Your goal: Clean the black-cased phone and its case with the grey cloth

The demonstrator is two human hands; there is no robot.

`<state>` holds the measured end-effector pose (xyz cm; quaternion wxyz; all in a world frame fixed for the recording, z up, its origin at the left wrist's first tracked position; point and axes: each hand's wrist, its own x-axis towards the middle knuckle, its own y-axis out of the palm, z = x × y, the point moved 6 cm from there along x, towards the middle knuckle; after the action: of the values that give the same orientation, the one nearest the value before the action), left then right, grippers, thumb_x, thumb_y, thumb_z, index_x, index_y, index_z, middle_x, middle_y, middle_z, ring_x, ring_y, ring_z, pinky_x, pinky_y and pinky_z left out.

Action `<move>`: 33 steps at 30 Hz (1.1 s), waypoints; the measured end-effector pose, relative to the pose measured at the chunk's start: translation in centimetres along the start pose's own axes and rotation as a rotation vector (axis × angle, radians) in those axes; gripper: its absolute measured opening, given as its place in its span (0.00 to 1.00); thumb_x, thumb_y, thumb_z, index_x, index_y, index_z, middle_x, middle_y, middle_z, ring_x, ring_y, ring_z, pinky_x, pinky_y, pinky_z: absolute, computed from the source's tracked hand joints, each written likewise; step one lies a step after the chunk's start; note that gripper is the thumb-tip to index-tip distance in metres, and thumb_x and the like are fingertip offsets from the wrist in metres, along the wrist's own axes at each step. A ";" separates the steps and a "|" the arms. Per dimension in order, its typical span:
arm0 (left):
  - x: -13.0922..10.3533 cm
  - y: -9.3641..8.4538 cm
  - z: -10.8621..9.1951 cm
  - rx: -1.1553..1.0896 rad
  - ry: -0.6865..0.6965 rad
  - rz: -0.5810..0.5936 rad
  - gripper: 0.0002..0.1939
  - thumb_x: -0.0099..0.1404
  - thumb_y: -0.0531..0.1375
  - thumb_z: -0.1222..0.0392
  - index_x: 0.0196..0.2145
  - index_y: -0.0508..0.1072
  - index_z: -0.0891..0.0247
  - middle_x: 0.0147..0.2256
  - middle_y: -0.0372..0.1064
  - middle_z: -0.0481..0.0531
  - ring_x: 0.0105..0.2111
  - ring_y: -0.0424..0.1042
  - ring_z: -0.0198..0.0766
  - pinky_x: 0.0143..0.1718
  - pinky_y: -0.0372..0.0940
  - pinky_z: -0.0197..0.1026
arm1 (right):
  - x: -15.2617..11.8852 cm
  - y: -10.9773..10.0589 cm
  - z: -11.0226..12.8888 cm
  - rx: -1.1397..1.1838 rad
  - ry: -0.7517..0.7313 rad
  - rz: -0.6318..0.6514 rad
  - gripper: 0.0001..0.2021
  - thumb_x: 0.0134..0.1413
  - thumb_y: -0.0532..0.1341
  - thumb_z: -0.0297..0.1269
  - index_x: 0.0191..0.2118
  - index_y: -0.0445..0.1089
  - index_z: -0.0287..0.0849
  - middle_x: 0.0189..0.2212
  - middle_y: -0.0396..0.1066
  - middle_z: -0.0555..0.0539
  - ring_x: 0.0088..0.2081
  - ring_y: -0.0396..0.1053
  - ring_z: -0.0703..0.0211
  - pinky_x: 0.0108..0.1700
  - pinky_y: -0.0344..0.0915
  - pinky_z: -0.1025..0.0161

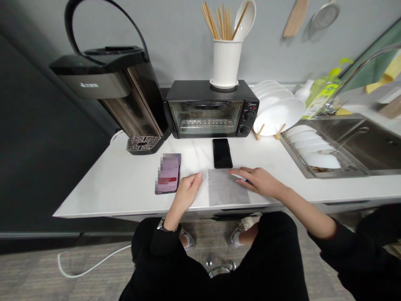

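Note:
A thin grey square sheet (227,190) lies flat on the white counter in front of me, reaching the front edge. My right hand (261,182) is over its right side, index and middle fingers stretched out and apart, fingertips on or just above the sheet. A small blue bit (248,181) shows beneath those fingers; I cannot tell what it is. Left of the sheet, my left hand (188,189) rests at the counter edge in a loose fist, thumb on top, with nothing visible in it. A black phone (222,153) lies just behind the sheet.
A second phone (168,174), screen lit pink, lies to the left. Behind stand a water dispenser (125,92) and a toaster oven (206,119) carrying a white utensil cup (227,62). Racked plates (278,117) and a steel sink (372,156) are at right.

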<state>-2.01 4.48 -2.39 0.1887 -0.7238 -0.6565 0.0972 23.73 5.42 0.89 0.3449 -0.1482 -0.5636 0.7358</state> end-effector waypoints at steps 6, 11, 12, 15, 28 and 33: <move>0.0 -0.1 -0.1 0.007 0.002 -0.008 0.29 0.76 0.49 0.38 0.22 0.59 0.59 0.20 0.55 0.44 0.23 0.57 0.34 0.29 0.51 0.40 | 0.1 0.4 0.2 0.013 -0.065 -0.010 0.18 0.77 0.50 0.44 0.64 0.66 0.50 0.53 0.77 0.41 0.38 0.79 0.53 0.43 0.72 0.56; -0.1 0.0 -0.1 0.004 0.004 0.000 0.29 0.76 0.49 0.38 0.23 0.59 0.59 0.20 0.55 0.43 0.24 0.57 0.34 0.30 0.51 0.41 | 0.0 0.5 -0.1 -0.014 -0.058 0.008 0.20 0.77 0.49 0.44 0.68 0.61 0.50 0.56 0.75 0.40 0.40 0.79 0.52 0.43 0.72 0.54; -0.1 0.0 -0.1 0.001 0.003 0.000 0.29 0.76 0.49 0.38 0.23 0.59 0.59 0.20 0.54 0.43 0.24 0.57 0.34 0.30 0.51 0.41 | 0.0 0.5 -0.2 -0.015 -0.061 0.013 0.20 0.77 0.49 0.45 0.68 0.61 0.50 0.56 0.75 0.40 0.40 0.79 0.52 0.43 0.72 0.54; 0.0 0.0 -0.1 -0.007 -0.002 0.001 0.29 0.76 0.49 0.38 0.23 0.59 0.59 0.21 0.54 0.43 0.23 0.56 0.34 0.29 0.51 0.41 | 0.0 0.5 -0.4 -0.004 -0.079 0.033 0.19 0.78 0.49 0.45 0.64 0.66 0.48 0.54 0.77 0.41 0.40 0.79 0.52 0.44 0.72 0.54; 0.0 0.1 0.1 -0.005 0.004 -0.001 0.29 0.75 0.49 0.37 0.22 0.59 0.59 0.20 0.55 0.43 0.23 0.57 0.34 0.29 0.51 0.41 | -0.5 0.3 -1.1 0.103 0.032 -0.169 0.25 0.73 0.54 0.53 0.67 0.58 0.47 0.50 0.79 0.40 0.38 0.79 0.50 0.41 0.72 0.55; 0.1 0.1 0.3 -0.017 0.003 0.003 0.29 0.76 0.49 0.37 0.23 0.59 0.59 0.20 0.55 0.43 0.23 0.56 0.34 0.29 0.50 0.41 | -1.6 -5.3 -1.9 0.423 0.082 -0.701 0.16 0.73 0.53 0.55 0.51 0.68 0.51 0.37 0.74 0.47 0.38 0.73 0.52 0.42 0.69 0.55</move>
<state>-2.04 4.58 -2.69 0.1833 -0.7267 -0.6558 0.0908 27.82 6.35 4.92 0.6196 0.0979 -0.4020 0.6671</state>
